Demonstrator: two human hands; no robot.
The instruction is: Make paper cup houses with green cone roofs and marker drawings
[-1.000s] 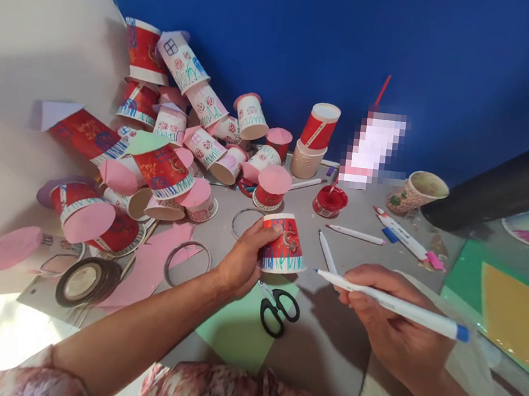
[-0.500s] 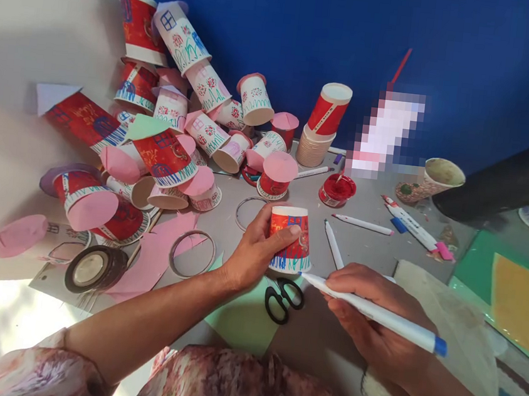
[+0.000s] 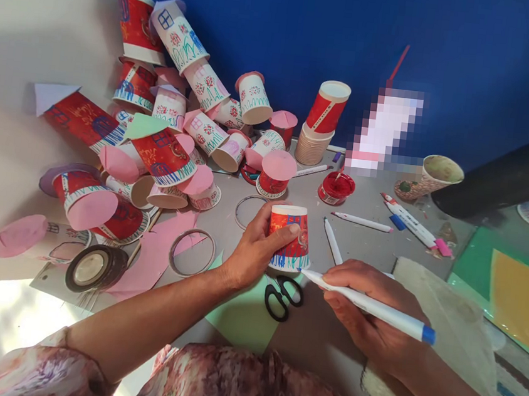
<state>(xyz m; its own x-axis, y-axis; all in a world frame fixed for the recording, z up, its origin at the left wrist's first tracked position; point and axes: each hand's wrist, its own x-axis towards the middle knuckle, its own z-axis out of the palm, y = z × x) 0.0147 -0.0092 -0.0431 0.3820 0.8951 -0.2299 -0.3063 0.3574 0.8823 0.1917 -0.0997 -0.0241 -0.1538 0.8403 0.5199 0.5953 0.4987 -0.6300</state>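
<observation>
My left hand [image 3: 253, 251] grips an upside-down red paper cup [image 3: 291, 238] with blue marker strokes along its rim, held on the grey table [image 3: 364, 240]. My right hand [image 3: 370, 316] holds a white marker with a blue end [image 3: 369, 305]; its tip touches the cup's lower right edge. Black scissors [image 3: 282, 297] lie on a green paper sheet [image 3: 242, 318] just below the cup.
A heap of decorated cups [image 3: 172, 131] with pink paper lids fills the back left. A cup stack [image 3: 322, 125], a red paint lid [image 3: 336, 188], loose markers [image 3: 361, 221], tape rolls [image 3: 94, 267], wire rings [image 3: 191, 253] and coloured sheets [image 3: 513, 300] lie around.
My right hand brought the marker left until its tip met the cup's rim. My left hand turned the cup slightly and kept hold of it. The camera shifted a little.
</observation>
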